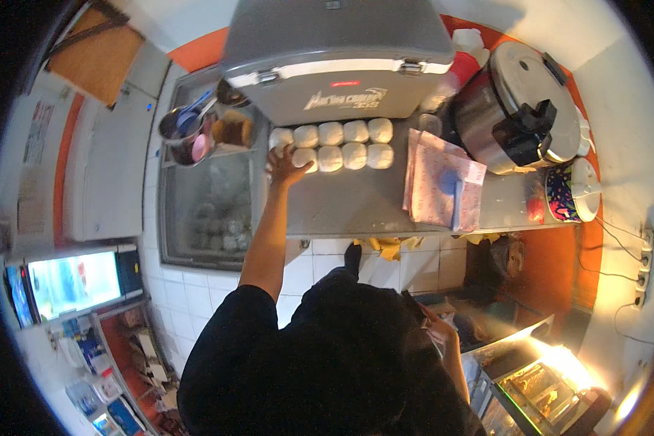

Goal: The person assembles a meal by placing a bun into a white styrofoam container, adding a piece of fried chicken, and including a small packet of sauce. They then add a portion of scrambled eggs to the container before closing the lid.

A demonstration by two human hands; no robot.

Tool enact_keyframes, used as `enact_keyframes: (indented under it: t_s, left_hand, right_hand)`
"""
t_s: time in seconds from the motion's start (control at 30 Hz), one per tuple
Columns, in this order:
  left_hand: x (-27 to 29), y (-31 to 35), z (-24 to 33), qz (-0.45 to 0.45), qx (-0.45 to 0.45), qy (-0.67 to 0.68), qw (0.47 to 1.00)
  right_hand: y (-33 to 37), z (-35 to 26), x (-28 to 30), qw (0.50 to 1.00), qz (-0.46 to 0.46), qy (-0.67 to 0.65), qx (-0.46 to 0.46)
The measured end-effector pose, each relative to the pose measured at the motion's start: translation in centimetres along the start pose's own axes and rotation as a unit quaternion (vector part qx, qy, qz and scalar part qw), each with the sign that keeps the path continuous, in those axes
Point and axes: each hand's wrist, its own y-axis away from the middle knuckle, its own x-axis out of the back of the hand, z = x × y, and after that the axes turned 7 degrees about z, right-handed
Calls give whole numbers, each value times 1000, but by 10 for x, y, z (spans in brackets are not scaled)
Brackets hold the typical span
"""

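Several round, white, wrapped-looking bundles [330,134] stand in two tight rows on the grey counter [341,203]. My left hand [286,168] reaches forward over the left end of the near row. Its fingers are spread, with the fingertips at the leftmost bundles; whether it presses on them I cannot tell. It covers part of that end. My right hand [439,328] is low, close to my right side. Its fingers curl around a dark, thin thing [413,302], mostly hidden by my dark shirt, whose kind I cannot make out.
A big grey cooler box [334,80] stands behind the bundles. To the right are pink patterned paper sheets [432,196] with a blue spoon-like utensil [454,190], and a large steel cooker [512,109]. At left, a pot of utensils [182,127] sits above a glass-topped case [209,196].
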Motion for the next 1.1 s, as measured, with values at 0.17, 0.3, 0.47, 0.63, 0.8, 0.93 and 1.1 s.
enact_keyframes:
  t_s: [0.17, 0.3, 0.47, 0.63, 0.8, 0.93, 1.1]
  left_hand:
    - [-24, -12, 14, -56, 71, -54, 994]
    - [-21, 0, -3, -131, 56, -80, 987]
    - [0, 28, -10, -171, 79, -36, 981]
    - [24, 46, -5, -176, 14, 12, 984]
    - [-12, 57, -62, -32, -203, 16, 979]
    - [-5, 74, -66, -8, -255, 40, 966]
    - [29, 103, -64, -242, -63, 277, 928]
  right_hand:
    - [-4, 24, -17, 983, 123, 131, 45]
    - [0, 7, -27, 909, 204, 359, -62]
    - [-49, -122, -68, 870, 231, 420, 119]
    - [-202, -263, -183, 817, 211, 410, 345]
    - [-325, -344, -304, 684, 200, 610, 347]
    - [-357, -352, -322, 687, 180, 666, 231]
    - [-323, -296, -276, 779, 277, 518, 221]
